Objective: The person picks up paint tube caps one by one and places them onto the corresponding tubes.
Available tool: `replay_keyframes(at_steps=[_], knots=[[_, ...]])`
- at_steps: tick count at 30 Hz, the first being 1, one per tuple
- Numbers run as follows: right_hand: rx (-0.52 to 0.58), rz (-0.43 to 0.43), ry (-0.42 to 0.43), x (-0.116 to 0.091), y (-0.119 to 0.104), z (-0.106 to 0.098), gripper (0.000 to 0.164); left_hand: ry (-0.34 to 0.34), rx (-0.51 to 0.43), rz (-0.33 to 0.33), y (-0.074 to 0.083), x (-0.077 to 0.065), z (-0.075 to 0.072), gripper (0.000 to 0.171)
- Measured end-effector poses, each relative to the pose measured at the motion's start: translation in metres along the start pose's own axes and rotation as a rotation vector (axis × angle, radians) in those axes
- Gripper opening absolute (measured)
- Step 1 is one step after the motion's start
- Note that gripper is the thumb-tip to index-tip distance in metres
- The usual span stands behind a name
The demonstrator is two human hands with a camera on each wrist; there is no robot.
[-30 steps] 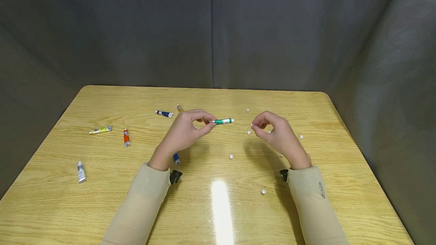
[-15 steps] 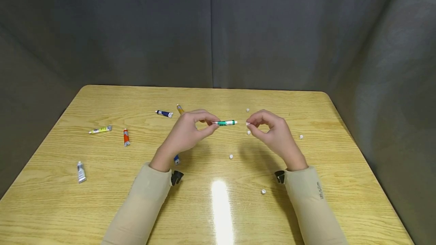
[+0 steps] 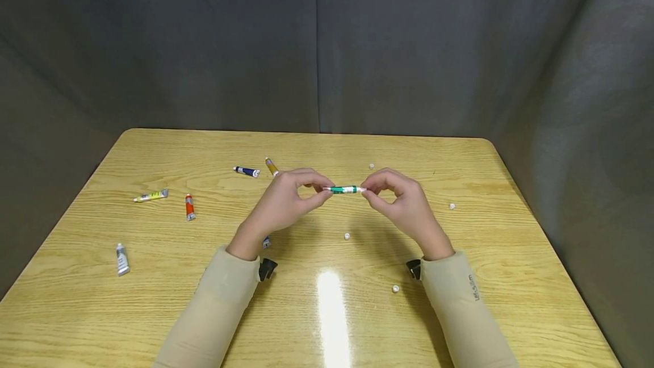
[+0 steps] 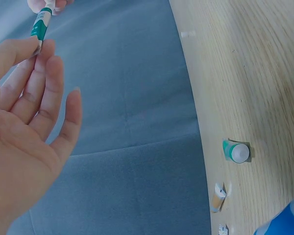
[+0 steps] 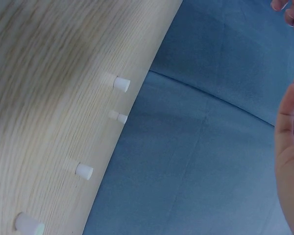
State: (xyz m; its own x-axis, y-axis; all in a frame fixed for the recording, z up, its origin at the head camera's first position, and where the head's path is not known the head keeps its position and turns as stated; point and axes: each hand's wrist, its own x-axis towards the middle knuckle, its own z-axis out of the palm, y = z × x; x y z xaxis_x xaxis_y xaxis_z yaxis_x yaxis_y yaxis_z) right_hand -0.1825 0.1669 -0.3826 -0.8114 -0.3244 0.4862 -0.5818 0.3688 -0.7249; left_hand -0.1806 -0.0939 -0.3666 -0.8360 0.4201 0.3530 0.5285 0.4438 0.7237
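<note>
Between both hands, above the table, a small green and white paint tube (image 3: pixel 344 189) lies level in the head view. My left hand (image 3: pixel 286 200) pinches its flat tail between thumb and fingers; the left wrist view shows this tube (image 4: pixel 41 23) with the other fingers of the left hand (image 4: pixel 32 122) loosely extended. My right hand (image 3: pixel 401 200) pinches a small white cap (image 3: pixel 363 189) at the tube's nozzle end. Fingertips mostly cover the cap, so I cannot tell how far it sits on the nozzle. In the right wrist view the right hand (image 5: pixel 290 147) shows only partly.
Left on the table (image 3: pixel 306 311) lie dark blue (image 3: pixel 247 171), ochre (image 3: pixel 272 167), yellow (image 3: pixel 150 195), red (image 3: pixel 189 207) and silver-white (image 3: pixel 122 259) tubes. A blue tube (image 3: pixel 266 242) is partly behind the left wrist. Several white caps (image 3: pixel 347 236) are scattered to the right.
My right hand has moved left with the cap, and the left hand has shifted slightly right with the green tube. The gap between cap and nozzle has closed.
</note>
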Motion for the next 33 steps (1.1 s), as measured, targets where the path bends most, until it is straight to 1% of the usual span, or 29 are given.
replay_keyframes(at_steps=[9, 15, 24, 33], knots=[[0.018, -0.027, 0.000, 0.0002, -0.0005, 0.0011, 0.013, -0.011, 0.009, 0.001, 0.0001, 0.0006, 0.0015, 0.012], [0.043, -0.027, 0.002, 0.0002, 0.0001, 0.0005, 0.013, -0.015, 0.001, -0.016, 0.0005, -0.0002, 0.0021, 0.012], [0.086, 0.004, -0.002, 0.0000, -0.0031, -0.0007, 0.013, 0.008, 0.013, -0.021, 0.0009, 0.0009, 0.0049, 0.011], [0.132, 0.014, -0.007, -0.0004, -0.0054, -0.0011, 0.012, 0.037, 0.038, -0.004, 0.0045, 0.0007, 0.0057, 0.010]])
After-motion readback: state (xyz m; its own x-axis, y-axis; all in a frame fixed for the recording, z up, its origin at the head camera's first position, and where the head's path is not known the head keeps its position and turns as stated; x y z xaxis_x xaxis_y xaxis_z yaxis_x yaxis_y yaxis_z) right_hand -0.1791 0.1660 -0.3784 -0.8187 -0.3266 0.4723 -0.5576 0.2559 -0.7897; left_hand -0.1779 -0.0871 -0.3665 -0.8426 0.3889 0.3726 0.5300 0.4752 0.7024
